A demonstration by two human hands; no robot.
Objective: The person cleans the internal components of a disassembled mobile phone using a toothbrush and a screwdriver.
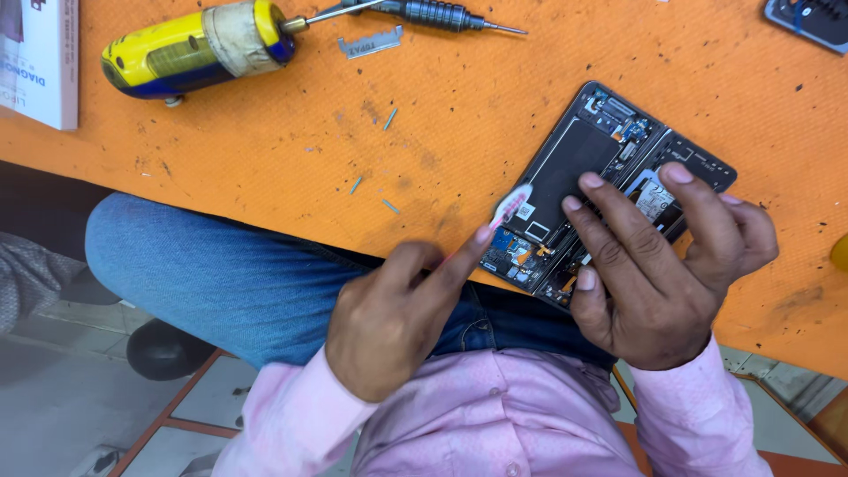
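Head view, orange speckled mat, tiled floor, left hand gripping pink-handled brush, right hand pressing opened phone

Opened black foldable phone lies tilted on the orange mat, internals exposed.

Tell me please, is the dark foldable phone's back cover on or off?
Off: the dark foldable phone shows bare batteries and circuit parts.

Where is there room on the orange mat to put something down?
Bare orange mat lies between the yellow tool and the opened phone, apart from tiny scattered bits. It is crowded at the phone, where the left hand and right hand work.
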